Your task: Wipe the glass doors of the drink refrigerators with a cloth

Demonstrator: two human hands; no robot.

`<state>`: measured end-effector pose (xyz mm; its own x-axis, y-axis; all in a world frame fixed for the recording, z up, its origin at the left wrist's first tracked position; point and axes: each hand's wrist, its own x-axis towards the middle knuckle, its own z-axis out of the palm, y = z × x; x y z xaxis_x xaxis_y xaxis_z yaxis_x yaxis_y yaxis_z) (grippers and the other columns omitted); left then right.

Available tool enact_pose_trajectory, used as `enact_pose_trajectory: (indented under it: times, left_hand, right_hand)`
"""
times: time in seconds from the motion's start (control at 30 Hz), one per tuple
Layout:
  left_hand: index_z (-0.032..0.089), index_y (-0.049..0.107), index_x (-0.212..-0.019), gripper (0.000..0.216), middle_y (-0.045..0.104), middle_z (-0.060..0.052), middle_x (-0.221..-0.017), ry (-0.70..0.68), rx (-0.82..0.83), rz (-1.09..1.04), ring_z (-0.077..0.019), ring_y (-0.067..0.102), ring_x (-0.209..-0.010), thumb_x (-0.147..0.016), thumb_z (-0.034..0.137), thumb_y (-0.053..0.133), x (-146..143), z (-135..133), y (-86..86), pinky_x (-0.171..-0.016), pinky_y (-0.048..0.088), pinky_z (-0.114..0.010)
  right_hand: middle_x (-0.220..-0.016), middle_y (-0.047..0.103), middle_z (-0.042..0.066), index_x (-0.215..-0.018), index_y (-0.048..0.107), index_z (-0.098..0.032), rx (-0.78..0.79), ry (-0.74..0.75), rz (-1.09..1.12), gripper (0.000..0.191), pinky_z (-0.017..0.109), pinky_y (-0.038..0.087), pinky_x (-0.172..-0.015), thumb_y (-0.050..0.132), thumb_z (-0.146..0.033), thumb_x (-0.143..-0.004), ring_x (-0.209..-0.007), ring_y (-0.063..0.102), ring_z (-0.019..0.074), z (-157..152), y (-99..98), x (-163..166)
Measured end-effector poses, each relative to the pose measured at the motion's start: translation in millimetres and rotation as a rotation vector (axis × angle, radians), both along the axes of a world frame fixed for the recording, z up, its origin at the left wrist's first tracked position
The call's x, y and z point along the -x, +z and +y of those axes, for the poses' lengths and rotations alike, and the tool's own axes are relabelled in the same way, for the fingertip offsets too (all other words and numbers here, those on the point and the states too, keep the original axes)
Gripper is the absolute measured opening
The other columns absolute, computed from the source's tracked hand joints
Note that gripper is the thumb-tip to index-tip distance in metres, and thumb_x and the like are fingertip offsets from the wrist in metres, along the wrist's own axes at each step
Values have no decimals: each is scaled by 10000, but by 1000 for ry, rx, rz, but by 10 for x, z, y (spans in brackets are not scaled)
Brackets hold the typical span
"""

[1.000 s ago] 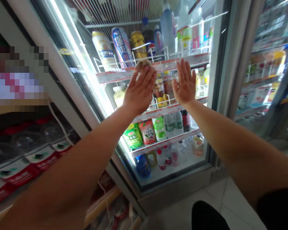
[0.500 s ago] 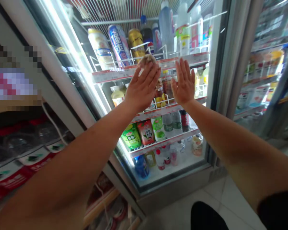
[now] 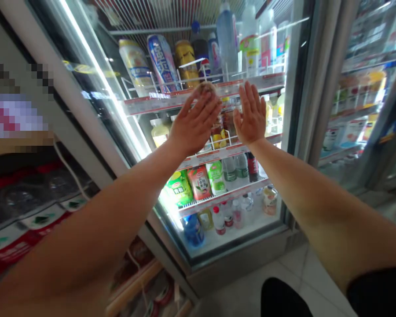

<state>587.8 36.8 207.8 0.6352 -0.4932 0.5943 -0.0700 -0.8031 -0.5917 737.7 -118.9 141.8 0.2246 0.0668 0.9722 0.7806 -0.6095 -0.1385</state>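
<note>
Both my arms reach out toward the glass door (image 3: pixel 119 110) of a lit drinks cooler. My left hand (image 3: pixel 194 125) is held flat with its fingers stretched up and together. A small brownish round thing (image 3: pixel 204 87) shows just past its fingertips; I cannot tell whether the hand holds it. My right hand (image 3: pixel 251 115) is raised beside it, palm forward and fingers apart, holding nothing. Behind the hands are wire shelves (image 3: pixel 218 90) with cans (image 3: pixel 161 59) and bottles (image 3: pixel 226 37).
Lower shelves carry green and red drink cartons (image 3: pixel 188 187) and small bottles (image 3: pixel 219 220). A second cooler (image 3: pixel 359 88) stands to the right. At left a dark rack holds red-labelled packages (image 3: pixel 29 220). A pale tiled floor (image 3: pixel 303 268) lies below.
My hands have drawn slightly closer together, and the brownish thing at my left fingertips has shifted a little to the right. Otherwise the pose holds.
</note>
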Motion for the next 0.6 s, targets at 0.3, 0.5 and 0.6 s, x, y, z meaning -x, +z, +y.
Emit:
enact_pose_trajectory:
  times: [0.3, 0.5, 0.6]
  left_hand:
    - [152, 136, -1576, 683, 109, -1, -1664, 104, 93, -305, -207, 2, -1535, -968, 267, 424, 110, 291, 115, -1278, -4, -525]
    - [285, 259, -1546, 541, 242, 90, -1623, -4, -78, 44, -171, 163, -1522, -1011, 336, 316, 323, 372, -52, -1297, 22, -463]
    - [240, 195, -1561, 592, 121, 96, -1646, 42, 28, -80, -211, 96, -1534, -1005, 366, 353, 409, 521, 135, -1287, -24, -524]
  right_hand:
    - [-1621, 274, 39, -1571, 265, -212, -5, 18, -10, 627, 538, 166, -1234, 233, -397, -974, -1524, 185, 223, -6, -16, -16]
    - [-1633, 243, 28, -1586, 207, -247, -11, 50, 9, 627, 572, 139, -1228, 224, -401, -978, -1528, 166, 231, -3, -19, -3]
    - [-1635, 237, 36, -1588, 197, -243, -8, 55, 19, 629, 567, 146, -1230, 217, -395, -978, -1531, 154, 238, -8, -18, 11]
